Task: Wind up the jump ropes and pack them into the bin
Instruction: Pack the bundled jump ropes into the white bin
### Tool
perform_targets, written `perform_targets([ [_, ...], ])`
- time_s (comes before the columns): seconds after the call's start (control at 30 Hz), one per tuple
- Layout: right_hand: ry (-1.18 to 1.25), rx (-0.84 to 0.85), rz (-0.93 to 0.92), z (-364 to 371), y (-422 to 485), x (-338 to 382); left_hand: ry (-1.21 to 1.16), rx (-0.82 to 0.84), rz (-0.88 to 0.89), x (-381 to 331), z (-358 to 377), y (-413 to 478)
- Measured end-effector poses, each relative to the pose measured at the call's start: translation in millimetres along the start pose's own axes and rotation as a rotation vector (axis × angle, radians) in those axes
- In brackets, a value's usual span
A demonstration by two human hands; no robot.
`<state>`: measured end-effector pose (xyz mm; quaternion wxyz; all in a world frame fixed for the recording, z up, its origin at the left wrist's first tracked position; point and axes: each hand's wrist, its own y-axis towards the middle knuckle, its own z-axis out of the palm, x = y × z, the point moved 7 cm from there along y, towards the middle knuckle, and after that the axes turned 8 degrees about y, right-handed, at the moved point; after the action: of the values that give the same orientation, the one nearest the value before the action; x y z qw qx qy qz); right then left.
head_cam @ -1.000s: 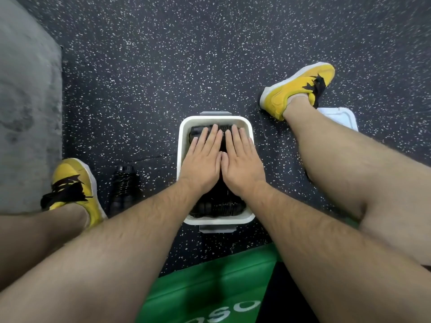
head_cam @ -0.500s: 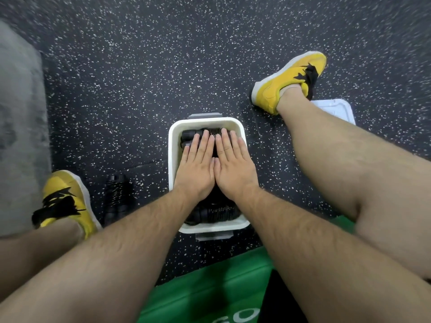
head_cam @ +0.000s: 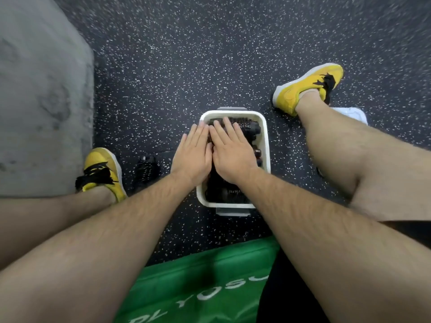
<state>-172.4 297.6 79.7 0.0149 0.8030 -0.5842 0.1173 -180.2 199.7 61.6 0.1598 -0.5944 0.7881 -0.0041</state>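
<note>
Head: straight fingers (head_cam: 224, 129) pressing ropes (head_cam: 245, 127)

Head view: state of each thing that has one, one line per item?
bin: upright on the floor, no lid on, packed with black ropes
jump ropes in the bin: wound up, pressed from above
left hand: flat, fingers straight, over the bin's left edge
right hand: flat, fingers straight, on the ropes
rope bundle on the floor: coiled, outside the bin, untouched
white lid: on the floor behind the leg, mostly hidden

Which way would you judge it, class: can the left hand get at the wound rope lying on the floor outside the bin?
Probably yes: the rope bundle lies just beside the open left hand, with bare floor between.
</note>
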Motion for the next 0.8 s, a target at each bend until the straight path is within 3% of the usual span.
perform_targets([
  [0.17, -0.020, 0.130, -0.149, 28, 27, 67, 0.109, 0.048, -0.186, 81, 9, -38],
  [0.33, -0.054, 0.384, -0.271, 77, 49, 125, 0.206, 0.263, -0.485, 156, 44, -77],
  [0.47, -0.073, 0.513, -0.298, 109, 64, 150, 0.100, 0.388, -0.647, 192, 74, -91],
  [0.67, -0.033, 0.529, -0.313, 128, 78, 161, -0.078, 0.371, -0.772, 201, 91, -67],
  [0.8, 0.081, 0.413, -0.310, 110, 81, 153, -0.097, 0.301, -0.750, 197, 83, -64],
])
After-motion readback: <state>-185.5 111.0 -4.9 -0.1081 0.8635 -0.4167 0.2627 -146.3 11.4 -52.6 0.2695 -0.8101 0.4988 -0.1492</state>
